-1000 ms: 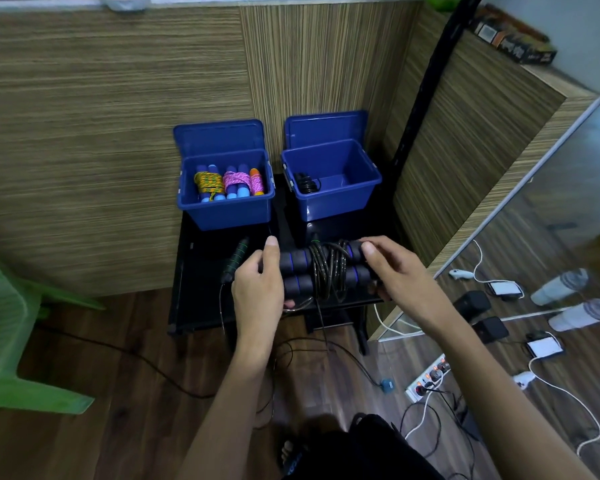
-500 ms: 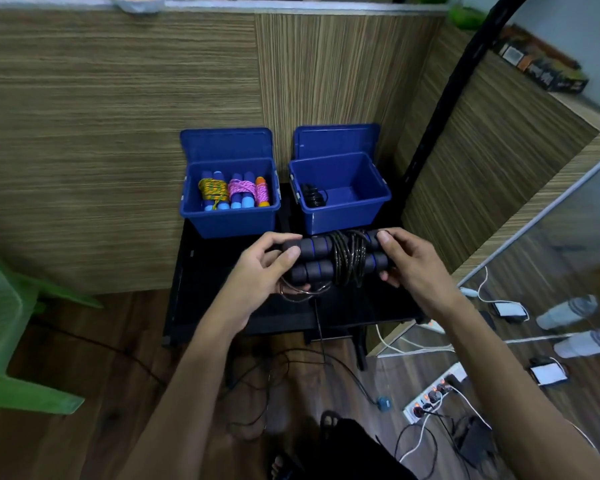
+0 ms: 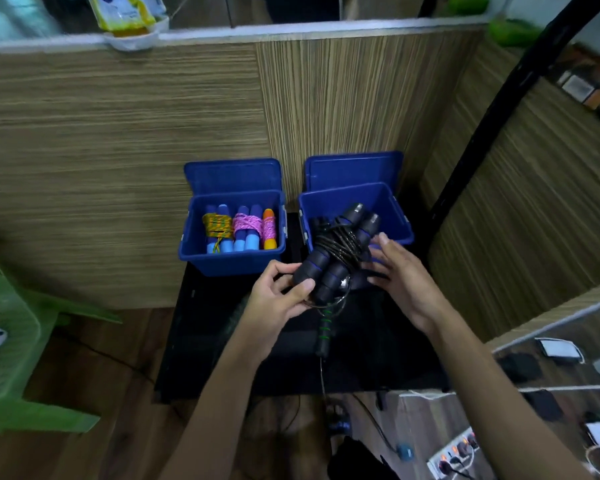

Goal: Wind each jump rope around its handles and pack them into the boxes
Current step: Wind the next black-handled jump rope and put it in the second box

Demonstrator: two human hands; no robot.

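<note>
A person's left hand [image 3: 284, 289] grips the near ends of a wound black jump rope [image 3: 336, 252], handles side by side, cord wrapped around the middle. The bundle tilts over the front rim of the right blue box [image 3: 397, 216], its far ends already above the box. The right hand [image 3: 400, 271] is beside the bundle, fingers spread and released. The packing step seems underway; next, lowering the bundle in and letting go. The left box [image 3: 232, 263] holds 3 wound ropes. Another rope handle [image 3: 324, 332] lies below the bundle.
</note>
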